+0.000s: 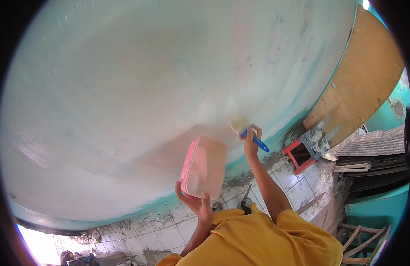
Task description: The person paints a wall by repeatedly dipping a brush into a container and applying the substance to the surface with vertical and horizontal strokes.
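Observation:
My left hand [195, 203] grips the lower end of a pink plastic tub [207, 165], thumb over its rim and fingers beneath. Whitish residue coats the inside of the tub. In my right hand [253, 138] is a paintbrush [260, 142] with a blue handle and pale bristles, which overlap the wall in this view. The wall [125, 97] is covered in uneven whitish paint, with pink and turquoise showing through in patches.
A red and grey stool [302, 153] with white-stained items on it stands at the right. Behind it are a brown board [360, 71] and stacked corrugated sheets [373, 144]. Debris lies on the tiled floor [167, 237]. A wooden frame [362, 241] stands at lower right.

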`<state>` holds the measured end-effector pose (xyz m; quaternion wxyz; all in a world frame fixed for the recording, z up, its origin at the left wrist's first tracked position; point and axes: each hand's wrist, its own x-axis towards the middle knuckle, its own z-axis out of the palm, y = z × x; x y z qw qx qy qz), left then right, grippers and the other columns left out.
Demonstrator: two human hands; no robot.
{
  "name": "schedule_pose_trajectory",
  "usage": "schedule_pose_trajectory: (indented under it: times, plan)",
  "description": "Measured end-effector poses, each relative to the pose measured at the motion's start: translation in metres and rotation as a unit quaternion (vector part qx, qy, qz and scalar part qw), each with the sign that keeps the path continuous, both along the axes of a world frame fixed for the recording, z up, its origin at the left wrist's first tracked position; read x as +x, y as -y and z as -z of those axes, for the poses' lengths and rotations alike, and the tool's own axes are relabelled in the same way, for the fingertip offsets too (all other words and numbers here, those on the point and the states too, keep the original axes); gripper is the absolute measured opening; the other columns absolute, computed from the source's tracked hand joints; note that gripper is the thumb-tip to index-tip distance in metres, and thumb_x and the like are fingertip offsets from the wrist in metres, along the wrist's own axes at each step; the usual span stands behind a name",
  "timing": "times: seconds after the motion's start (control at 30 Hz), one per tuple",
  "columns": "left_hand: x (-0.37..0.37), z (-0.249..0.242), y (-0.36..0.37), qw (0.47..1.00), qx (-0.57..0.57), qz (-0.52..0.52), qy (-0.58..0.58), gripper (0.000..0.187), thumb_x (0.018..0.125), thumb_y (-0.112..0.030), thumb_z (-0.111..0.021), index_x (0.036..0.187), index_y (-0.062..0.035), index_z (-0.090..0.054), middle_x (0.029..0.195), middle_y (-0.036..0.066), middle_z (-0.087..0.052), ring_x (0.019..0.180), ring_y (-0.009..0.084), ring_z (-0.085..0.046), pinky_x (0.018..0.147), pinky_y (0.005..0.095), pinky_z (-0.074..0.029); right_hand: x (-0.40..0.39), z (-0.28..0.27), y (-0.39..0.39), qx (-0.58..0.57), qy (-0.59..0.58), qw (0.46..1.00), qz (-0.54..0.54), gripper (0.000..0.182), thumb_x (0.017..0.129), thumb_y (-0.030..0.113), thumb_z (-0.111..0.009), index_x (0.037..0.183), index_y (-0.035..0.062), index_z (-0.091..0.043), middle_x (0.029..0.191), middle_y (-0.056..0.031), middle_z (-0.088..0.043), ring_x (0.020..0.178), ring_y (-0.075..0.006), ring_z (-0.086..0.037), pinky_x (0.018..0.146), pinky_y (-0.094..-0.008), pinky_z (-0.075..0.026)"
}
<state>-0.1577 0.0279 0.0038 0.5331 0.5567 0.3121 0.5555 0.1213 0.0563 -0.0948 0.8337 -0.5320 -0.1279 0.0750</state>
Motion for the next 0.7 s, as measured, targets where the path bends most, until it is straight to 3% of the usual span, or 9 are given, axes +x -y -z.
schedule_pose_trajectory:
  times: [0.1, 0.2, 0.27, 0.37, 0.43, 0.57, 0.7]
  plan:
    - [-0.014, 0.001, -0.013, 0.999, 0.018, 0.031, -0.006, 0.103, 0.087, -0.044, -0.072, 0.153, -0.0015, -0.005, 0.151, 0.017, -0.017, 0.142, 0.0301, -0.023, 0.115, 0.0484, -0.024, -0.009, -0.005, 0.000, 0.007, 0.002, 1.000, 0.018, 0.028, 0.102, 0.019, -0.052, 0.121, 0.0018, -0.042, 0.082, -0.0125, -0.065, 0.066, -0.0151, -0.062, 0.059, -0.0283, -0.051]
    - [-0.029, 0.004, -0.022, 0.998, 0.015, 0.057, -0.015, 0.102, 0.087, -0.042, -0.072, 0.153, -0.0015, -0.005, 0.151, 0.017, -0.016, 0.142, 0.0301, -0.021, 0.115, 0.0488, -0.023, 0.003, -0.097, -0.012, 0.019, 0.106, 0.993, 0.049, 0.029, 0.101, 0.020, -0.053, 0.122, 0.0009, -0.045, 0.080, -0.0107, -0.064, 0.067, -0.0151, -0.062, 0.061, -0.0287, -0.051]
    - [-0.035, -0.002, -0.028, 0.996, 0.014, 0.088, -0.005, 0.101, 0.087, -0.041, -0.072, 0.153, -0.0012, -0.005, 0.151, 0.017, -0.015, 0.142, 0.0307, -0.021, 0.115, 0.0486, -0.023, 0.001, -0.173, -0.016, 0.069, 0.163, 0.983, 0.043, 0.033, 0.102, 0.021, -0.051, 0.127, 0.0012, -0.043, 0.089, -0.0133, -0.063, 0.072, -0.0166, -0.063, 0.067, -0.0303, -0.053]
    - [-0.044, 0.007, -0.037, 0.995, 0.025, 0.092, -0.011, 0.101, 0.087, -0.039, -0.071, 0.153, -0.0012, -0.005, 0.151, 0.017, -0.016, 0.142, 0.0310, -0.022, 0.115, 0.0484, -0.022, -0.008, -0.221, -0.017, 0.117, 0.140, 0.983, 0.013, 0.034, 0.101, 0.020, -0.051, 0.129, 0.0015, -0.043, 0.095, -0.0147, -0.063, 0.076, -0.0172, -0.063, 0.068, -0.0313, -0.054]
    - [-0.048, 0.006, -0.041, 0.995, 0.024, 0.098, -0.010, 0.100, 0.087, -0.038, -0.072, 0.153, -0.0010, -0.006, 0.151, 0.017, -0.016, 0.142, 0.0309, -0.022, 0.115, 0.0481, -0.022, -0.007, -0.180, -0.027, 0.156, 0.123, 0.980, 0.031, 0.033, 0.101, 0.019, -0.051, 0.128, 0.0020, -0.043, 0.097, -0.0146, -0.064, 0.077, -0.0179, -0.064, 0.068, -0.0318, -0.054]
    - [-0.055, 0.006, -0.050, 0.993, 0.036, 0.109, -0.020, 0.100, 0.087, -0.036, -0.072, 0.153, -0.0008, -0.006, 0.151, 0.017, -0.015, 0.142, 0.0305, -0.021, 0.116, 0.0474, -0.021, -0.031, -0.032, -0.027, 0.039, -0.014, 0.998, 0.054, 0.031, 0.100, 0.016, -0.050, 0.128, 0.0027, -0.044, 0.092, -0.0133, -0.063, 0.071, -0.0165, -0.062, 0.065, -0.0306, -0.053]
    - [-0.056, 0.003, -0.058, 0.990, 0.039, 0.134, -0.016, 0.099, 0.087, -0.036, -0.072, 0.153, -0.0005, -0.006, 0.151, 0.017, -0.015, 0.142, 0.0304, -0.022, 0.116, 0.0473, -0.021, -0.048, -0.006, -0.004, -0.045, -0.022, 0.997, 0.059, 0.029, 0.100, 0.016, -0.050, 0.125, 0.0019, -0.048, 0.086, -0.0119, -0.062, 0.069, -0.0144, -0.060, 0.062, -0.0288, -0.051]
